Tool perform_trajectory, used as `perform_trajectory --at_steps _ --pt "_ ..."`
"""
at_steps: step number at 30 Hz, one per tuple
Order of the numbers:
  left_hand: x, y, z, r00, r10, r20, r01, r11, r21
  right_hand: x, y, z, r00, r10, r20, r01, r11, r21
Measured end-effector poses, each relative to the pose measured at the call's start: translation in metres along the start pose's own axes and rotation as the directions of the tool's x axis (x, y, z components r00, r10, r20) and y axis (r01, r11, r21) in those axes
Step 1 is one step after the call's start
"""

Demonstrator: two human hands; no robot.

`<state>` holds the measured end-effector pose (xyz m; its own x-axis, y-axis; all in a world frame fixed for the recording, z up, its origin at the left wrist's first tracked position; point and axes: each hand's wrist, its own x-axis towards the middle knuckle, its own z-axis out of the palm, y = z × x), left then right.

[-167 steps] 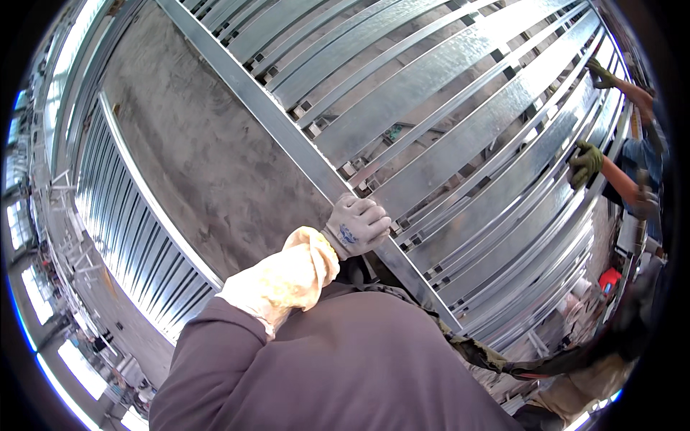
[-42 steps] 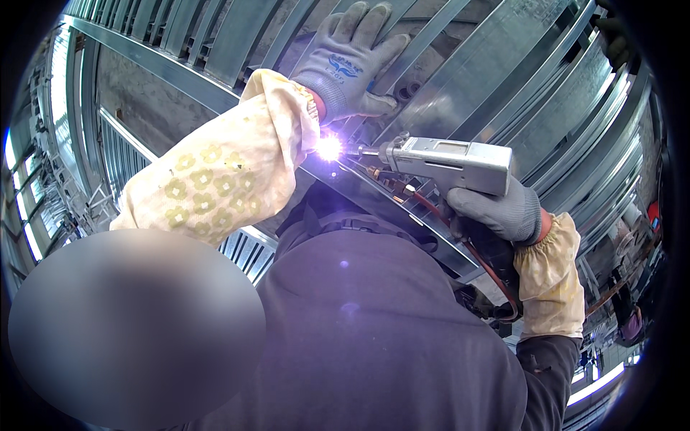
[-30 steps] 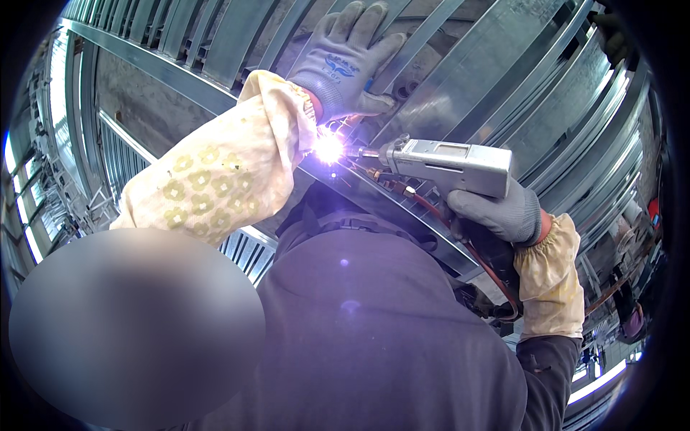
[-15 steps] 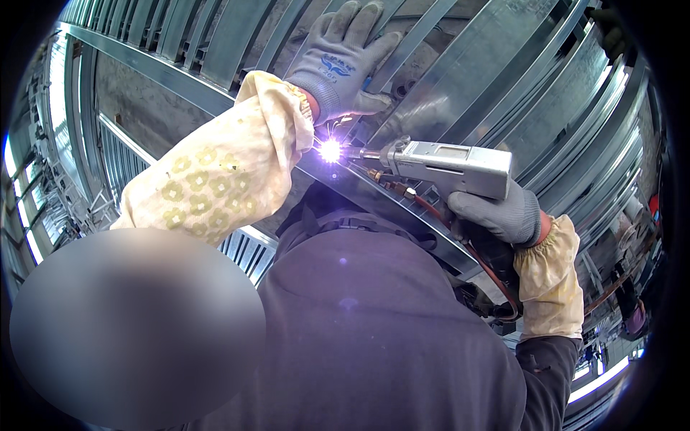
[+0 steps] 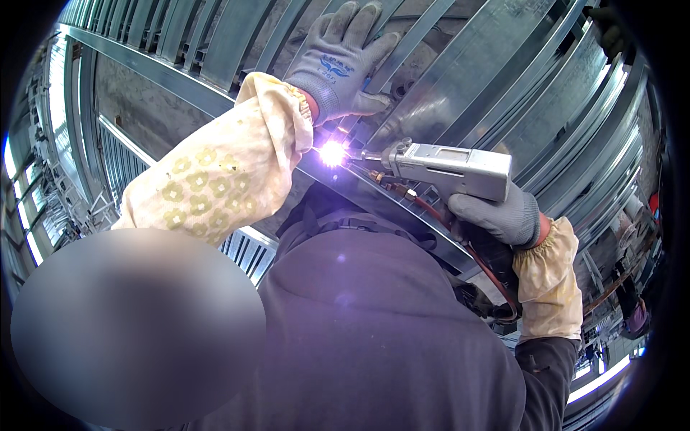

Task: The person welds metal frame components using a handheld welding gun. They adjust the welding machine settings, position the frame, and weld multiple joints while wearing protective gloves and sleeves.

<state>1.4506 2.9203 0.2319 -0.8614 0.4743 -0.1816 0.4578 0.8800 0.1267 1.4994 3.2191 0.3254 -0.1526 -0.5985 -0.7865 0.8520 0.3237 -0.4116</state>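
My right hand (image 5: pixel 496 215), in a grey glove, is wrapped round a silver box-shaped welding gun (image 5: pixel 453 169). Its nozzle points left at a bright violet-white arc (image 5: pixel 333 153) on the metal frame's near rail (image 5: pixel 402 208). A reddish hose (image 5: pixel 489 269) with brass fittings runs below the gun. Just beyond the arc, my left hand (image 5: pixel 345 61), also in a grey glove, lies with fingers spread over the metal bars. Its wrist, in a pale patterned sleeve cover (image 5: pixel 215 165), is close to the arc. The glare hides the exact weld spot.
Flat metal bars (image 5: pixel 241 43) stand side by side across the frame at the upper left. Long shiny metal profiles (image 5: pixel 532 108) lie at the right. Another slatted frame (image 5: pixel 248 248) shows lower down, past my left sleeve. A blurred oval covers the lower left.
The arc still burns, and its glow has shifted very slightly right and down. The flying sparks above it are fewer. Both hands hold nearly the same place.
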Motion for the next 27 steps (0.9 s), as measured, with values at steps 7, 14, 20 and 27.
perform_trajectory --at_steps 7,14,20,27 --pt "0.000 -0.001 0.000 1.000 0.011 -0.025 -0.011 1.000 -0.018 -0.002 0.005 -0.001 0.999 -0.044 0.012 0.044 0.999 0.012" --pt "-0.002 -0.002 0.000 1.000 0.007 -0.012 -0.007 1.000 -0.018 -0.011 0.012 0.000 0.999 -0.045 -0.023 0.044 0.999 -0.022" --pt "-0.004 -0.002 -0.002 1.000 -0.002 0.005 0.002 1.000 -0.025 -0.030 0.020 0.003 0.985 -0.133 -0.113 0.142 0.987 0.076" --pt "-0.004 -0.005 -0.001 0.999 0.029 -0.019 -0.029 0.999 -0.032 -0.091 0.049 -0.001 0.846 -0.273 -0.459 0.370 0.919 0.135"
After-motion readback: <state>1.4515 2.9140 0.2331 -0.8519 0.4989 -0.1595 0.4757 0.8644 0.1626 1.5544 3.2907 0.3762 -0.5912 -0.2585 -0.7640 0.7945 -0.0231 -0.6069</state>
